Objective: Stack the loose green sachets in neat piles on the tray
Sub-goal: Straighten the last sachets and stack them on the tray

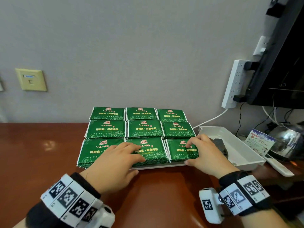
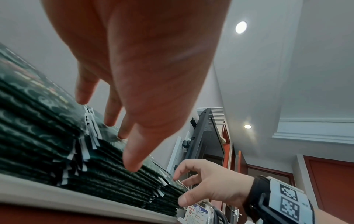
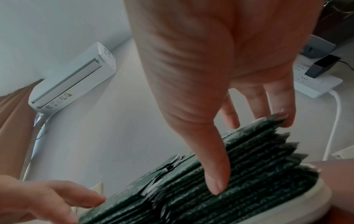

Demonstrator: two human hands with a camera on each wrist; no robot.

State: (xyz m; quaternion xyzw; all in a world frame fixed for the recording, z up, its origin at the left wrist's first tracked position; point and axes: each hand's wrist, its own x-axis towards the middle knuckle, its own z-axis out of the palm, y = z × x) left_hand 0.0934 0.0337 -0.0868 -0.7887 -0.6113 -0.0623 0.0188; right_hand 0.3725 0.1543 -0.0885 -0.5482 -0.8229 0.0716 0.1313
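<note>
Green sachets lie in a three-by-three block of piles on a white tray [image 1: 156, 167] against the wall. My left hand [image 1: 131, 160] rests flat on the front middle pile [image 1: 153, 152], its fingers straight across the top and the thumb at the tray's front edge. My right hand [image 1: 190, 153] touches the front right pile [image 1: 182, 150], fingertips on top and the thumb pressed against the stack's front side [image 3: 216, 183]. In the left wrist view the sachet edges [image 2: 107, 174] sit stepped and uneven above the tray rim [image 2: 57, 195]. I see no loose sachet off the tray.
A second white tray [image 1: 238, 145] holding a dark object [image 1: 218, 143] stands just right of my right hand. Behind it are a leaflet [image 1: 259, 142], a shiny kettle [image 1: 287, 140], a power strip [image 1: 233, 83] and a monitor [image 1: 279, 63]. Brown tabletop [image 1: 41, 153] spreads to the left.
</note>
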